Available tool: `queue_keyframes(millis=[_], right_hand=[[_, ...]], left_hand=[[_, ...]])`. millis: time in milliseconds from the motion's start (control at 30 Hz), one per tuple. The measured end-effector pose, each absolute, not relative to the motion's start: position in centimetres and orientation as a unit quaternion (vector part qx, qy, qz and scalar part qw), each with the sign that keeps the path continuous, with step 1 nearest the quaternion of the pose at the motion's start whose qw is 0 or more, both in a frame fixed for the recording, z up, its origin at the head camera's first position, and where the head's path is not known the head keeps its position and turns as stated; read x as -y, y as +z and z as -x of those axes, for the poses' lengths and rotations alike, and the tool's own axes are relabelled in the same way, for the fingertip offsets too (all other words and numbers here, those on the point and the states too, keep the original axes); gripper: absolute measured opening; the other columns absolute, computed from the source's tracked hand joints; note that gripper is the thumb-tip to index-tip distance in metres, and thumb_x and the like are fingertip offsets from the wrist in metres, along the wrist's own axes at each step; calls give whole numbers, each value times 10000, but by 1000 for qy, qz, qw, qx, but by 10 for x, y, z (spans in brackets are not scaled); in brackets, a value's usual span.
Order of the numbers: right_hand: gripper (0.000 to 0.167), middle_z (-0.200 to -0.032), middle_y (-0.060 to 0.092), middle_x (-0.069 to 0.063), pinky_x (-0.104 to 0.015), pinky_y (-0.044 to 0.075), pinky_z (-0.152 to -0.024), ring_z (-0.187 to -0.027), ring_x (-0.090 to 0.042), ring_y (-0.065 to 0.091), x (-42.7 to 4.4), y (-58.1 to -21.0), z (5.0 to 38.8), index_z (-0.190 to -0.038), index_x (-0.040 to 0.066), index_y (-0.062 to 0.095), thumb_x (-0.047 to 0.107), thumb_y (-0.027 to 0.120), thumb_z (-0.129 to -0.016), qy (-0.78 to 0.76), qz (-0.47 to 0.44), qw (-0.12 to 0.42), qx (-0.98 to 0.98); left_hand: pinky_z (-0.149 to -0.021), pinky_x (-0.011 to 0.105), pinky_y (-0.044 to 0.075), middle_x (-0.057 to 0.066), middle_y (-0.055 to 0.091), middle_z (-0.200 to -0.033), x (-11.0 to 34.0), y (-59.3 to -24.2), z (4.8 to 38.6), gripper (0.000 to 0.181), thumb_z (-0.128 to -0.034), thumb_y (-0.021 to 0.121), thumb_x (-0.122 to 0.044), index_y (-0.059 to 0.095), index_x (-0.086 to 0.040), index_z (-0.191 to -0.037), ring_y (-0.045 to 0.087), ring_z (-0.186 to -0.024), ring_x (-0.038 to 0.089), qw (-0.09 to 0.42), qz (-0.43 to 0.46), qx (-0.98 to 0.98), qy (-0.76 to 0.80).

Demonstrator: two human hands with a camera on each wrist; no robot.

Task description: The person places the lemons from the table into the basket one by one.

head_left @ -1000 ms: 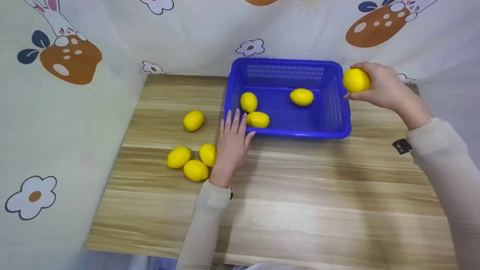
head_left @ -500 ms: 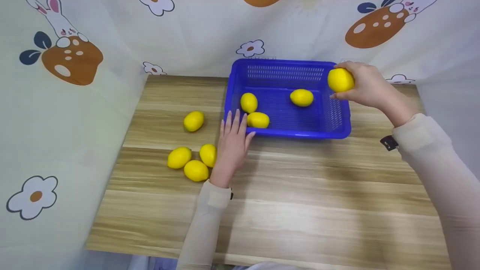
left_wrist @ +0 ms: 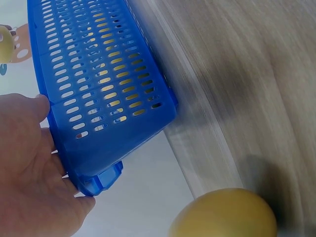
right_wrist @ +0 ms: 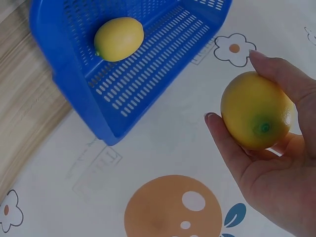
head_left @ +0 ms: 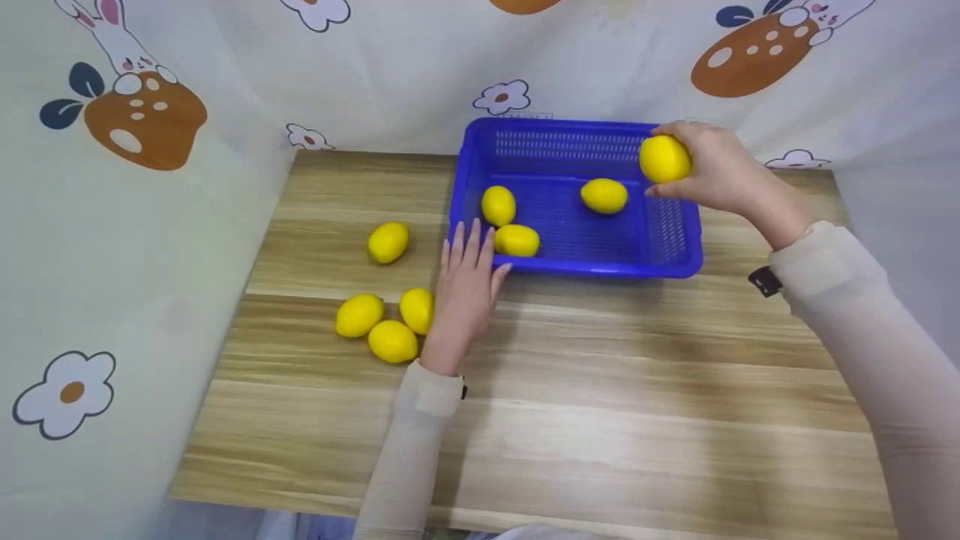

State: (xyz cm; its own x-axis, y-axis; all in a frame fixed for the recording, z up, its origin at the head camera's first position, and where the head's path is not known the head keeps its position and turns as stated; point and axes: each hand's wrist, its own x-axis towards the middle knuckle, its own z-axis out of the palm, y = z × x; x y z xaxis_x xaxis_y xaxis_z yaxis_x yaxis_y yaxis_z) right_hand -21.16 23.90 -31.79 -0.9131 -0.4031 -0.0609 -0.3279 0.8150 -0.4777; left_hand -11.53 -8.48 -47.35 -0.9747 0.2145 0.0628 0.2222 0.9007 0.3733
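Observation:
In the head view my right hand (head_left: pixel 716 169) grips a yellow lemon (head_left: pixel 665 159) between fingers and thumb, over the right end of the blue plastic basket (head_left: pixel 577 266). The right wrist view shows that lemon (right_wrist: pixel 256 111) with its green-tinged tip toward the camera. My left hand (head_left: pixel 465 292) rests on the basket's front left corner, fingers straight across the rim. From the left wrist, the slotted basket wall (left_wrist: pixel 98 64) appears beside the hand (left_wrist: pixel 37 173). Inside the basket lie a lemon (head_left: pixel 604 196) near the middle and two at the left, one (head_left: pixel 498 205) behind the other (head_left: pixel 517 241).
Left of the basket, a single lemon (head_left: pixel 388 242) lies on the wooden table (head_left: pixel 600 420). Nearer the front sit three more in a cluster, including one (head_left: pixel 392 341) beside my left wrist. A patterned cloth (head_left: pixel 390 67) hangs behind the table.
My right hand has carried its lemon leftward, from beside the basket's right rim to over the basket's right end. The left hand and the other lemons have stayed put.

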Motion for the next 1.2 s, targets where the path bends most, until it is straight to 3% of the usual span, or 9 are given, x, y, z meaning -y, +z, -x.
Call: queue_keyframes(millis=[333, 800, 1200], right_hand=[[764, -1371, 576, -329, -674, 498, -994, -1154, -501, 547, -235, -321, 214, -1501, -79, 472, 148, 850, -877, -227, 203, 76, -949], [753, -1445, 529, -351, -671, 526, -1019, -1224, -543, 584, -238, -320, 214, -1560, -57, 417, 165, 792, -947, -247, 182, 113, -945], [727, -1441, 546, -355, -671, 523, -1019, -1246, -543, 578, -243, -328, 212, -1535, -77, 444, 169, 794, -947, -237, 188, 106, -947]], left_hand=[[-1335, 528, 58, 174, 211, -1747, 84, -475, 115, 631, -1146, 399, -406, 333, -29, -1647, 104, -1637, 373, 20, 111, 972, -208], [-1335, 529, 58, 175, 212, -1746, 85, -475, 116, 631, -1148, 390, -407, 325, -29, -1650, 105, -1636, 374, 21, 112, 971, -208], [-1335, 526, 55, 172, 206, -1749, 85, -474, 116, 632, -1149, 380, -411, 322, -33, -1652, 98, -1638, 372, 17, 112, 972, -204]])
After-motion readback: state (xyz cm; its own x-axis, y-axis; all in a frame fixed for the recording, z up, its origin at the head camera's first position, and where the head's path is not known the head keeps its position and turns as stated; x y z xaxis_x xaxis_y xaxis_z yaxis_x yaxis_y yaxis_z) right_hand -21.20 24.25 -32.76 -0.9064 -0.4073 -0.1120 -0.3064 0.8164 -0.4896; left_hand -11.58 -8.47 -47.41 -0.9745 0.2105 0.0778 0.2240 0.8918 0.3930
